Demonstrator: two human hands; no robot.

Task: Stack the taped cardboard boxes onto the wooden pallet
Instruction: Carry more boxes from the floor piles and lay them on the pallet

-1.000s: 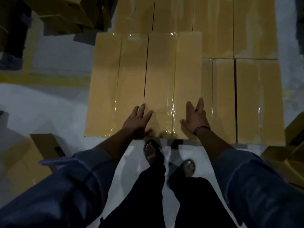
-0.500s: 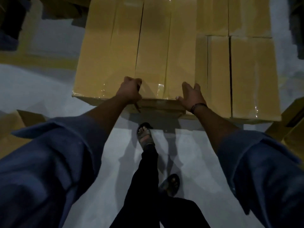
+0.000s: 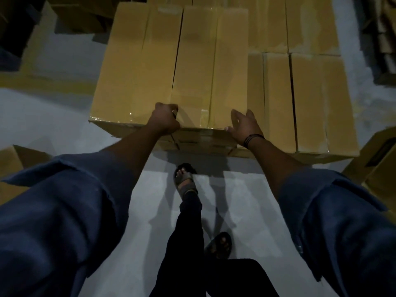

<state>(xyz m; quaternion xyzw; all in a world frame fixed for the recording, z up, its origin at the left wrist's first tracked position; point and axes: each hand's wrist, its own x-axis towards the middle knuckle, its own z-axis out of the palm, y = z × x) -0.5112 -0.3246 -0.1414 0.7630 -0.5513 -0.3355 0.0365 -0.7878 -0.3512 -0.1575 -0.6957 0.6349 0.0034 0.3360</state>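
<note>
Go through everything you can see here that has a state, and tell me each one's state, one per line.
Top box: taped shut, lying on the stack.
Lower boxes: closed, side by side.
Left hand: curled over the top box's near edge.
Right hand: fingers spread, at the top box's near right corner.
Box at far right: cannot tell whether closed.

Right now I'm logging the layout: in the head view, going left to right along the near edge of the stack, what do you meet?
Floor box → left hand → right hand → lower boxes → open box.
</note>
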